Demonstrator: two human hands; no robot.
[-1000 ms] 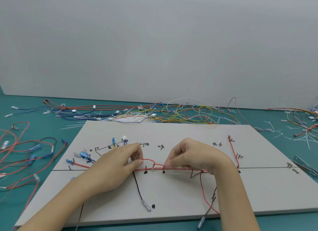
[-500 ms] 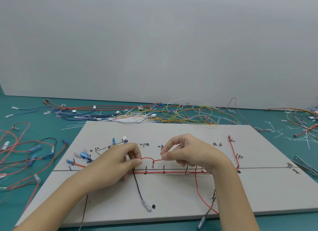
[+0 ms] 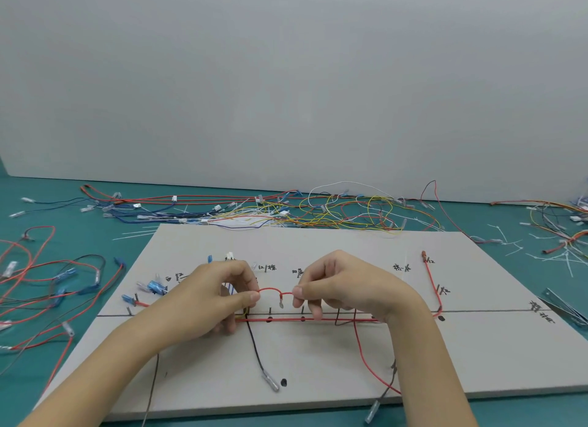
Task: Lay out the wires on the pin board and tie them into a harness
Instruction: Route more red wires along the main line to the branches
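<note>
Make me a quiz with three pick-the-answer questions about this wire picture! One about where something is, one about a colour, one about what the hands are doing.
1. Where is the big wire pile?
A. behind the board
B. on the board
C. under the hands

2. What colour is the wire loop between the hands?
A. yellow
B. red
C. white

3. What are the left hand and right hand doing?
A. lying flat
B. waving up high
C. each pinching the loop

Answers:
1 A: the pile lies on the green table past the far edge of the board.
2 B: the loop is red.
3 C: fingertips of both hands close on its ends above the board.
</note>
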